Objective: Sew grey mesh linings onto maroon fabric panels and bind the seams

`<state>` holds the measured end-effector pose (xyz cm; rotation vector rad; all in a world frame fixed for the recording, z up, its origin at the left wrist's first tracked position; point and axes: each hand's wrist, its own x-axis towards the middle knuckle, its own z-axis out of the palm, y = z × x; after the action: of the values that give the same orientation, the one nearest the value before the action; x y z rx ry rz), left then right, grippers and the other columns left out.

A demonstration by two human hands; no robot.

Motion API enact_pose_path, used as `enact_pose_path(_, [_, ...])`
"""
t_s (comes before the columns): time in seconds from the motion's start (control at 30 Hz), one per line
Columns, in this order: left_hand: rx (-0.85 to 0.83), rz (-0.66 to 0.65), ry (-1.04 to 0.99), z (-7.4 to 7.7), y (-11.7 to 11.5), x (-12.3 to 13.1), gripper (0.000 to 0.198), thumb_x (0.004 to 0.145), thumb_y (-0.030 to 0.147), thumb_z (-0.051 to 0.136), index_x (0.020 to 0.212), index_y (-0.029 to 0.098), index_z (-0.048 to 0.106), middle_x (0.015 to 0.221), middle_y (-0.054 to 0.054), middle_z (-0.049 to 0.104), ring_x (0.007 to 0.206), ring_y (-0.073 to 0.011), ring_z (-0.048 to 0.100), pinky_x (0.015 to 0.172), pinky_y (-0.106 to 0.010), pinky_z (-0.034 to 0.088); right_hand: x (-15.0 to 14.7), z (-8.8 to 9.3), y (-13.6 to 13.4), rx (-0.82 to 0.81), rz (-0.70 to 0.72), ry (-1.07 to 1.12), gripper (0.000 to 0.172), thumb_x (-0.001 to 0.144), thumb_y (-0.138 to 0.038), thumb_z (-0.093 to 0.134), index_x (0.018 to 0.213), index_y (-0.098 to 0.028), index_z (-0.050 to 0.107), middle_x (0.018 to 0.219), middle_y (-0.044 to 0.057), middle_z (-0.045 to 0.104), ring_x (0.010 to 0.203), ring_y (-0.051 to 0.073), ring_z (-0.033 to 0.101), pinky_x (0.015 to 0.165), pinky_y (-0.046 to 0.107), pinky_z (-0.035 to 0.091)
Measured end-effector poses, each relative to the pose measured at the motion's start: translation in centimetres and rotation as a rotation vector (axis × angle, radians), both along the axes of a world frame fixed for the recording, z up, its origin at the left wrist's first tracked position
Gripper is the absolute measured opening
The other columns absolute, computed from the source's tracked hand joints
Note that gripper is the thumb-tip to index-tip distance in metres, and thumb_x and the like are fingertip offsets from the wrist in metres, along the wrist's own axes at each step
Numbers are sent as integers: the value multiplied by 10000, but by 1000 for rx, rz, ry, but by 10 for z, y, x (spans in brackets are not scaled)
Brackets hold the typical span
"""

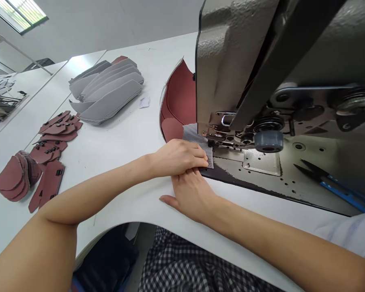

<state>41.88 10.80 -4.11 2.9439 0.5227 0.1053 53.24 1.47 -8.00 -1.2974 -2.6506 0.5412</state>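
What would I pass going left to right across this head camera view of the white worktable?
Stacked dark red shaped pieces → grey padded panels → a small white paper tag → a curved red panel → a grey mesh patch → the sewing machine head → blue-handled scissors

- A grey mesh patch [192,136] with frayed, uneven edges lies over the lower end of the red panel, its far corner reaching beside the presser foot of the sewing machine [219,69].
- A curved dark-red panel [178,97] with a pale grey edge along its outer curve bows upward, partly hidden behind the machine.
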Motion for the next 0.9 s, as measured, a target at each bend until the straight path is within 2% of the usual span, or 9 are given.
enact_pose_path(0.03, [5, -19, 0, -1, -1, -2, 326, 971, 83, 492, 1088, 255, 743, 1199, 8, 758, 1166, -137, 686, 948, -239, 567, 3, 3, -4, 5, 58, 35, 751, 931, -583, 631, 1354, 33, 552, 1329, 304, 596, 1296, 397, 527, 1088, 544, 430])
enact_pose_path(0.1, [24, -59, -22, -7, -4, -7, 414, 957, 17, 423, 1163, 218, 720, 1273, -5, 729, 1231, -154, 661, 970, -259, 571, 18, 8, -13, 43, 237, 182, 523, 983, -478, 590, 1304, -67, 617, 1291, 183, 662, 1259, 281, 573, 1102, 411, 449])
enact_pose_path(0.17, [51, -38, -79, -15, -9, -13, 455, 955, -9, 382, 1214, 190, 699, 1327, -16, 702, 1288, -164, 629, 1014, -275, 561, 44, 11, -19, 123, 376, 394, 283, 1035, -302, 493, 1157, -137, 689, 1180, 94, 718, 1177, 194, 616, 1079, 313, 460])
enact_pose_path(0.23, [64, -10, -127, -25, -14, -17, 422, 991, 31, 381, 1238, 181, 689, 1350, -33, 687, 1329, -170, 600, 1072, -299, 538, 76, 10, -17, 208, 256, 486, 272, 1043, -192, 436, 1044, -149, 705, 1058, 79, 730, 1029, 174, 650, 973, 293, 515])
enact_pose_path(0.3, [72, 19, -156, -33, -19, -18, 375, 1027, 91, 396, 1245, 184, 686, 1351, -46, 686, 1350, -177, 583, 1103, -325, 524, 107, 6, -6, 314, 128, 423, 233, 1024, -139, 473, 1099, -151, 693, 1031, 76, 710, 987, 185, 636, 913, 316, 530])
enact_pose_path(0.4, [84, 63, -188, -41, -24, -18, 368, 1040, 105, 392, 1256, 187, 679, 1353, -54, 684, 1365, -186, 569, 1112, -361, 522, 134, -1, 14, 403, 89, 289, 286, 1008, -110, 487, 1224, -142, 672, 1031, 94, 657, 962, 209, 606, 913, 366, 520])
enact_pose_path(0.6, [75, 78, -220, -44, -25, -20, 379, 1037, 90, 385, 1303, 165, 645, 1385, -60, 660, 1385, -198, 549, 1149, -409, 494, 137, -10, 26, 437, 74, 120, 375, 990, -130, 438, 1237, -230, 702, 1061, 95, 627, 949, 244, 602, 863, 419, 510])
enact_pose_path(0.77, [36, 95, -246, -47, -14, -22, 373, 1024, 82, 409, 1301, 163, 645, 1396, -55, 651, 1404, -210, 529, 1186, -446, 461, 137, -12, 32, 427, 35, 102, 402, 973, -126, 429, 1248, -219, 707, 1023, 83, 631, 896, 237, 629, 852, 407, 521])
enact_pose_path(0.9, [0, 101, -248, -50, 5, -20, 403, 996, 35, 430, 1298, 182, 653, 1403, -50, 646, 1420, -192, 510, 1213, -420, 434, 134, -14, 39, 488, -40, 36, 396, 979, -182, 435, 1269, -232, 700, 990, 63, 658, 756, 213, 627, 698, 369, 523])
